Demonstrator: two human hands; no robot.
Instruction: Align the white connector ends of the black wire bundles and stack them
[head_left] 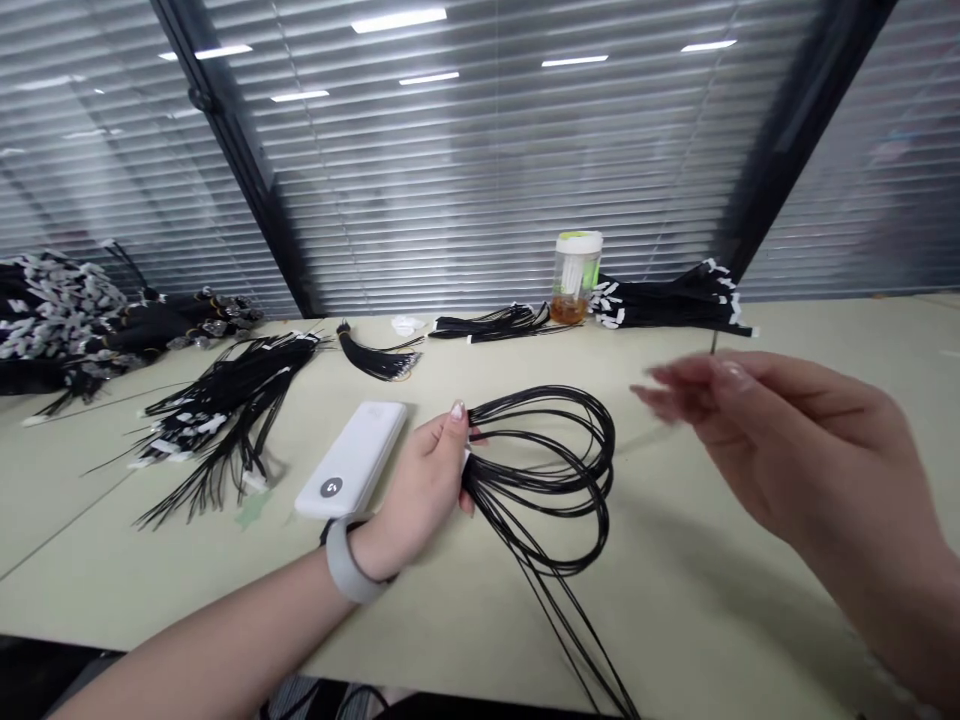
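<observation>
My left hand (420,485) is closed on a looped bundle of thin black cables (555,470) that lies on the pale table (675,600). The loose ends trail off toward the near edge. A grey band sits on that wrist. My right hand (780,440) hovers to the right of the loop, raised above the table, with the fingers stretched out toward the left and slightly blurred. Nothing shows in it.
A white power bank (352,458) lies just left of my left hand. Piles of black cables with white tags (217,410) lie at the left and along the back (667,297). A clear jar with a white lid (576,277) stands by the window blinds.
</observation>
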